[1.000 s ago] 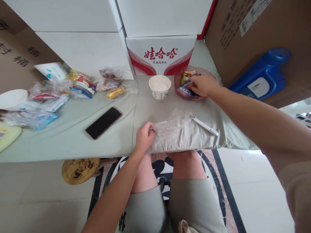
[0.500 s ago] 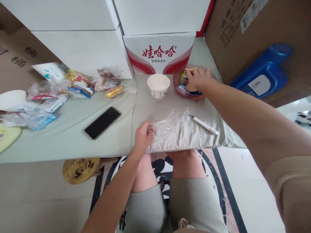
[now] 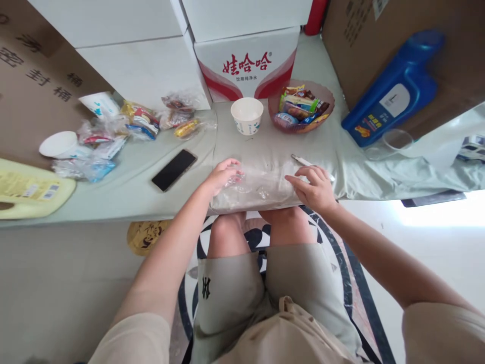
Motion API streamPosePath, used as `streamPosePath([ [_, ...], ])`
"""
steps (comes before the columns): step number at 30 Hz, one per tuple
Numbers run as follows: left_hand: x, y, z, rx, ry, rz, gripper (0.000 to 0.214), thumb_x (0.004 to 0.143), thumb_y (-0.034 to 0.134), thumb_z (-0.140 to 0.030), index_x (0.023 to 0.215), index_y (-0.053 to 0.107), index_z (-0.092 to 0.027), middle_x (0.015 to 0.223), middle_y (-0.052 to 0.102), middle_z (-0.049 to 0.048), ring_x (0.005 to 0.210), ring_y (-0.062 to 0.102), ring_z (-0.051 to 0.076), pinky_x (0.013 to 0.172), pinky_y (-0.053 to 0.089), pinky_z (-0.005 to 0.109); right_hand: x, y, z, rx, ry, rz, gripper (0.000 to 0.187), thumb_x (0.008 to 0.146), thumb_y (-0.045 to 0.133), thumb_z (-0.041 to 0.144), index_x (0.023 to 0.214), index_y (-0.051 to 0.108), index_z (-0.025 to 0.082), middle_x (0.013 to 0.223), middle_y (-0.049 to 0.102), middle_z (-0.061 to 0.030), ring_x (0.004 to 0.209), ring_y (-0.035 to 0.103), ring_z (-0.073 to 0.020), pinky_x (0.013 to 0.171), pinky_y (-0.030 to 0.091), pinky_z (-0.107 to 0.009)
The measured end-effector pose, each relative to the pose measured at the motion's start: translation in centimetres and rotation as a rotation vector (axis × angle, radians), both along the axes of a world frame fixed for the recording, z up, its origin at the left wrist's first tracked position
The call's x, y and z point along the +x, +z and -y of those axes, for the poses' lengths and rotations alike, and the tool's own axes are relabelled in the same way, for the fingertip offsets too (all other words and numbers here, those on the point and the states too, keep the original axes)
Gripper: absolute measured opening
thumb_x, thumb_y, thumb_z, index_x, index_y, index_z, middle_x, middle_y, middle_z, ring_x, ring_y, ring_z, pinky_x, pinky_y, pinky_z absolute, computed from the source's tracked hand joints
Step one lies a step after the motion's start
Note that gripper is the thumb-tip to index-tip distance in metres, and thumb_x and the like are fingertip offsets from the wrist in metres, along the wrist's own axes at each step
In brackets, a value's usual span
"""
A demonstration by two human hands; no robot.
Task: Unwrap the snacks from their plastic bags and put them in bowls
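Note:
A clear plastic bag (image 3: 261, 186) lies stretched flat along the table's front edge, between my hands. My left hand (image 3: 224, 177) has its fingers curled loosely on the bag's left end. At the right end, my right hand (image 3: 312, 189) pinches the bag's edge between thumb and fingers. A white-handled pen-like tool (image 3: 301, 160) lies partly hidden behind my right hand. Beyond the bag stands a white paper bowl (image 3: 247, 116). Right of it, a pink translucent bowl (image 3: 276, 120) holds several wrapped snacks (image 3: 301, 106).
A black phone (image 3: 174, 170) lies left of my left hand. Further left are wrapped snacks (image 3: 142, 119), paper cups (image 3: 100, 104) and a yellow container (image 3: 34, 189). A blue bottle (image 3: 394, 91) and a clear cup (image 3: 397, 140) stand right. Boxes (image 3: 246, 65) line the back.
My right hand has left the pink bowl, coming back to the plastic bag's right end. The bag is spread flatter. My view has shifted, showing more of both arms.

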State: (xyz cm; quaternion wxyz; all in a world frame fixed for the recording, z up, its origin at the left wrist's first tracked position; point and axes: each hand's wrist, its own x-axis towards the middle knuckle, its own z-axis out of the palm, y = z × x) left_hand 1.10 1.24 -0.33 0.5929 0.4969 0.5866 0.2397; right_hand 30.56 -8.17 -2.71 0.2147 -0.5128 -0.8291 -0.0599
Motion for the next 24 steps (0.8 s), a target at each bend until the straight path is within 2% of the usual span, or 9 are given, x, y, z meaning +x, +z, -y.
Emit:
streamPosePath([
  [3, -0.5, 1.4, -0.5, -0.160, 0.019, 0.084, 0.033, 0.067, 0.065, -0.013, 0.098, 0.059, -0.022, 0.096, 0.074, 0.0062, 0.067, 0.070, 0.013, 0.040, 0.019, 0.016, 0.2, -0.5, 1.1, 0.218, -0.022, -0.084, 0.034, 0.093, 0.054, 0.018, 0.114, 0.074, 0.035, 0.113, 0.069, -0.0061, 0.116, 0.061, -0.0246, 0.100, 0.043, -0.042],
  [6, -0.9, 1.7, -0.9, -0.250, 0.081, 0.134, 0.032, 0.064, 0.064, -0.009, 0.094, 0.059, -0.020, 0.087, 0.072, 0.0058, 0.061, 0.067, 0.011, 0.037, 0.012, 0.014, 0.2, -1.4, 2.0, 0.325, 0.042, -0.155, 0.036, 0.090, 0.059, 0.016, 0.116, 0.073, 0.037, 0.115, 0.069, -0.0043, 0.119, 0.060, -0.0245, 0.102, 0.042, -0.042],
  [9, -0.7, 1.5, -1.3, -0.317, 0.151, 0.138, 0.026, 0.066, 0.062, -0.010, 0.091, 0.061, -0.019, 0.077, 0.070, 0.0045, 0.049, 0.057, 0.008, 0.035, 0.012, 0.013, -0.3, -2.0, 2.7, 0.307, 0.067, -0.177, 0.043, 0.088, 0.059, 0.014, 0.124, 0.069, 0.037, 0.122, 0.069, -0.0044, 0.122, 0.058, -0.0244, 0.105, 0.041, -0.042],
  [12, -0.1, 1.6, -1.4, -0.402, 0.133, 0.141, 0.013, 0.071, 0.064, -0.017, 0.084, 0.063, -0.018, 0.072, 0.069, 0.0065, 0.043, 0.051, 0.008, 0.033, 0.011, 0.013, -1.2, -1.9, 2.7, 0.184, 0.057, -0.124, 0.042, 0.090, 0.058, 0.018, 0.129, 0.066, 0.033, 0.125, 0.069, -0.0055, 0.125, 0.057, -0.0247, 0.109, 0.036, -0.043],
  [15, 0.4, 1.8, -1.5, -0.462, 0.090, 0.133, 0.010, 0.077, 0.064, -0.025, 0.080, 0.064, -0.016, 0.070, 0.069, 0.0098, 0.045, 0.054, 0.010, 0.031, 0.009, 0.014, -2.1, -1.6, 2.1, 0.149, 0.072, -0.086, 0.029, 0.093, 0.056, 0.020, 0.115, 0.071, 0.030, 0.101, 0.075, -0.0024, 0.117, 0.062, -0.0220, 0.111, 0.032, -0.042],
  [17, 0.2, 1.7, -2.0, -0.436, 0.113, 0.109, 0.013, 0.081, 0.062, -0.028, 0.080, 0.065, -0.015, 0.070, 0.069, 0.0100, 0.046, 0.057, 0.011, 0.031, 0.009, 0.014, -2.5, -1.6, 1.8, 0.208, 0.061, -0.086, 0.018, 0.093, 0.058, 0.021, 0.099, 0.073, 0.030, 0.092, 0.074, 0.0001, 0.113, 0.063, -0.0213, 0.111, 0.030, -0.042],
  [21, -1.7, 1.3, -3.9, -0.265, 0.253, -0.002, 0.011, 0.084, 0.058, -0.026, 0.082, 0.063, -0.016, 0.071, 0.068, 0.0081, 0.049, 0.059, 0.011, 0.033, 0.017, 0.017, -2.5, -1.4, 2.2, 0.244, -0.003, -0.093, 0.013, 0.091, 0.060, 0.025, 0.084, 0.070, 0.028, 0.099, 0.076, 0.0018, 0.114, 0.063, -0.0242, 0.107, 0.031, -0.045],
  [22, -2.4, 1.3, -4.2, -0.180, 0.290, -0.047, 0.009, 0.084, 0.058, -0.024, 0.083, 0.062, -0.017, 0.072, 0.068, 0.0075, 0.052, 0.060, 0.012, 0.035, 0.022, 0.018, -2.4, -1.3, 2.4, 0.203, 0.019, -0.084, 0.014, 0.091, 0.058, 0.025, 0.083, 0.070, 0.027, 0.094, 0.076, 0.0017, 0.106, 0.066, -0.0229, 0.101, 0.036, -0.043],
  [24, -3.3, 1.5, -3.9, 0.151, 0.341, -0.176, 0.009, 0.084, 0.056, -0.023, 0.087, 0.062, -0.017, 0.075, 0.068, 0.0060, 0.060, 0.064, 0.013, 0.044, 0.037, 0.020, -2.4, -1.1, 2.8, 0.077, 0.052, -0.059, 0.020, 0.093, 0.053, 0.024, 0.082, 0.070, 0.025, 0.079, 0.075, 0.0013, 0.079, 0.067, -0.0175, 0.078, 0.042, -0.034],
])
